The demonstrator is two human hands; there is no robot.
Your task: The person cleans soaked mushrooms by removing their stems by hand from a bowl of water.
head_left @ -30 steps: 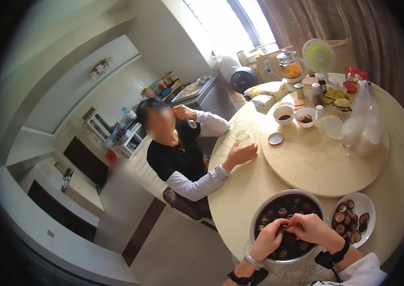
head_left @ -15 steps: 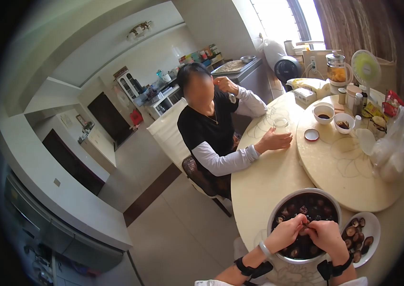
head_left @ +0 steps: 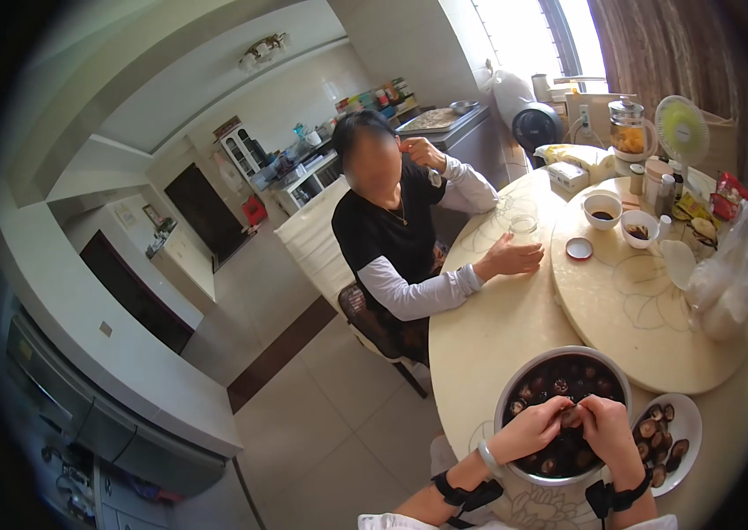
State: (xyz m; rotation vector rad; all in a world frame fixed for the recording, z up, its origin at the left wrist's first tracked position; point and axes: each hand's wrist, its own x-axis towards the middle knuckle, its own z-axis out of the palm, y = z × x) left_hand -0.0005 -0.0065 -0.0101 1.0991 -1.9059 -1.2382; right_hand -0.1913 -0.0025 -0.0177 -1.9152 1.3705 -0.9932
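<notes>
A large metal pot (head_left: 505, 402) stands at the table's near edge, filled with dark liquid and several brown mushrooms. Over it, my left hand (head_left: 533, 428) and my right hand (head_left: 605, 431) meet at the fingertips, pinching a small brown mushroom (head_left: 572, 416) between them. Both hands are closed on it, and the fingers partly cover it. Just right of my right hand, a white plate (head_left: 690, 430) holds several mushrooms with their undersides showing.
Across the table (head_left: 480, 327) sits a person (head_left: 400, 230) with one hand beside a glass jar (head_left: 524, 228). The round turntable (head_left: 648, 344) carries two bowls, a red-rimmed lid (head_left: 579, 248), a plastic bag (head_left: 725, 283), bottles and a glass kettle (head_left: 627, 132). A fan (head_left: 682, 129) stands behind.
The view has swung left, so the table and pot appear farther right. My hands stay over the pot, fingertips together. The other person keeps one hand near their head.
</notes>
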